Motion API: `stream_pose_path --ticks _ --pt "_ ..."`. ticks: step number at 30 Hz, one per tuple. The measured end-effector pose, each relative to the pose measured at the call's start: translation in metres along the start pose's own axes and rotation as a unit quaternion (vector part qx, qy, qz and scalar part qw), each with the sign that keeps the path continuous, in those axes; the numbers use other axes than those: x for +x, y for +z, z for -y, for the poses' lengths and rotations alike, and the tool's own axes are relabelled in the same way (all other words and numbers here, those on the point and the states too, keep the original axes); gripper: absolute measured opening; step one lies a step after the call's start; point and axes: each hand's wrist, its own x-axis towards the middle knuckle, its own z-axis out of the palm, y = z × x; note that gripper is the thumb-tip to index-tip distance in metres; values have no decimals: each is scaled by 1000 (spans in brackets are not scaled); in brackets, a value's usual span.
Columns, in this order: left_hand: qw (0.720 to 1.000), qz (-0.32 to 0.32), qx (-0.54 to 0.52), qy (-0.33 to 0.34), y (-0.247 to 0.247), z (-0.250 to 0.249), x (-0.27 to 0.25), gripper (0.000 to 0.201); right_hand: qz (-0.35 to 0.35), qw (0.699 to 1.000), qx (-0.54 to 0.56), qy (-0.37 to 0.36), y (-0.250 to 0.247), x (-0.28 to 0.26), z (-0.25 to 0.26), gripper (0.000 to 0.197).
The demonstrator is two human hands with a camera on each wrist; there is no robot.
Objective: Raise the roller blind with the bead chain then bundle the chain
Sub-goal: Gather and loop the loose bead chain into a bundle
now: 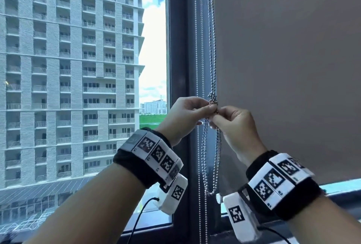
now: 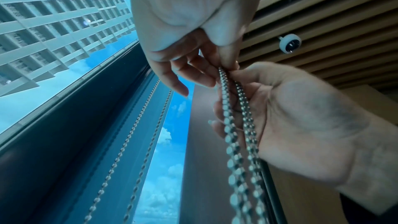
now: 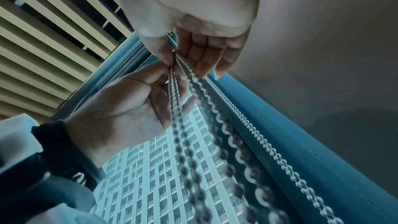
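Observation:
A silver bead chain (image 1: 212, 52) hangs beside the grey roller blind (image 1: 283, 58), whose bottom edge sits low near the sill. A knot of beads (image 1: 213, 99) sits in the chain just above both hands. My left hand (image 1: 192, 110) pinches the chain under the knot with thumb and forefinger. My right hand (image 1: 224, 118) pinches it from the other side. Looped strands (image 1: 212, 165) dangle below the hands. In the left wrist view the strands (image 2: 239, 125) run down past my right palm (image 2: 301, 122). In the right wrist view the strands (image 3: 189, 125) blur between both hands.
A second, thinner bead chain (image 1: 198, 68) hangs straight along the dark window frame (image 1: 178, 48). A tall apartment building (image 1: 68, 58) shows through the glass. A slatted ceiling (image 2: 323, 14) with a small white camera (image 2: 289, 43) is overhead.

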Motion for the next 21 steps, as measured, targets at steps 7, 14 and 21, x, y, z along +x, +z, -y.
stream_pose_path --ticks 7,14,21 --pt "991 -3 123 55 1 5 6 25 -21 1000 -7 -18 -1 10 6 15" --pt "978 34 177 105 -6 -5 14 23 -22 995 -70 -62 1 28 16 14" --pt "972 -2 198 130 -6 -15 18 29 -57 972 -195 -115 -3 38 23 45"
